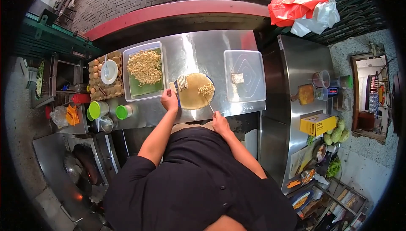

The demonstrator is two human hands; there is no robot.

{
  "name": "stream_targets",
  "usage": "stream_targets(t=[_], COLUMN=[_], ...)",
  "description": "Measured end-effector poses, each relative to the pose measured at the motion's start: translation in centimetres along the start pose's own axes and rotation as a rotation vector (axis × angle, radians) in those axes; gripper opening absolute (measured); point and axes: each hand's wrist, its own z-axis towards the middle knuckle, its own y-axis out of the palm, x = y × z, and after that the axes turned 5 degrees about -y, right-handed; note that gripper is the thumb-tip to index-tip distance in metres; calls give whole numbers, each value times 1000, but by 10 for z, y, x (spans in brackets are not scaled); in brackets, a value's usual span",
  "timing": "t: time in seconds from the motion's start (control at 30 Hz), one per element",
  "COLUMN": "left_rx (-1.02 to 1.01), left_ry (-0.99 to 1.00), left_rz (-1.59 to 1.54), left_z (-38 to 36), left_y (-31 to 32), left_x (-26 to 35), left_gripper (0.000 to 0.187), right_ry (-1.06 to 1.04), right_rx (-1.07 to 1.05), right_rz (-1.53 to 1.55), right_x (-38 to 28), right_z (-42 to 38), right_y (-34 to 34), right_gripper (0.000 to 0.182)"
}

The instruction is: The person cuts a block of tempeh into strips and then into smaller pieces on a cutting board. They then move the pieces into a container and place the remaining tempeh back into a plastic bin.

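Observation:
A round tan chopping board point(191, 100) lies on the steel counter before me. Pale strips point(182, 82) stand in a row on its left side, and a heap of small diced pieces point(206, 89) sits on its right. My left hand point(169, 101) is at the board's left edge, fingers closed on a pale flat slab point(172, 87). Wrapped round a knife's handle, my right hand point(220, 123) is at the near right of the board. The thin knife blade point(209, 104) points up-left toward the diced heap.
A plastic tub point(164, 74) of diced pieces stands left, beside egg trays point(115, 89) topped by a white bowl point(109, 72). Green-lidded jars point(124, 112) stand nearer. To the right, a clear plastic lid point(249, 93) carries a small block point(237, 78). A lit stove point(82, 176) is lower left.

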Motion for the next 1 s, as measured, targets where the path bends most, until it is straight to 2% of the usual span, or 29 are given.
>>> stream_targets(t=[0.07,0.1,0.13,0.2,0.33,0.4,0.47,0.5,0.57,0.6,0.67,0.7,0.73,0.8,0.9,1.0], left_rx=[-18,-141,-150,-332,-428,-493,-471,-471,-457,-462,-366,-505,-511,-481,-558,-552], left_ry=[-109,-289,-294,-545,-632,-575,-374,-379,-95,-98,235,187,191,505,518,537], left_rz=[-162,-350,-343,-276,-218,-233,-118,-115,36,48,153,108,112,119,118,143], left_z=[-20,-28,-30,-37,-55,-56,-56,-57,-62,-62,-61,-61,-60,-59,-58,-58], left_y=[-8,-10,-3,13,23,39,47,47,11,7,-3,-8,-11,-15,-15,-12], left_x=[-8,-14,-27,-53,-30,-46,-53,-58,-16,-18,-13,-9,-4,1,5,11], left_gripper=[18,18,18,19,18,21,21,21,25,25,36,44,44,45,51,55], right_ry=[-3,8,22,46,62,50,89,102,100,96,99,85,70,48,46,72], right_rx=[7,2,-4,-22,-35,-31,-25,-36,-30,-19,-12,-8,-2,32,27,19], right_rz=[5,18,29,32,51,77,71,79,74,71,77,82,85,101,75,54], right_x=[-1,-1,-2,-12,-12,-12,-15,-16,-13,-13,-22,-26,-29,-28,-33,-34], right_z=[0,0,-2,-6,-11,-15,-16,-16,-13,-12,-10,-10,-8,-6,-7,-6], right_y=[6,9,10,10,27,34,40,42,51,57,59,58,56,64,66,64], right_gripper=[19,19,19,20,20,20,21,23,23,23,24,25,26,26,27,28])
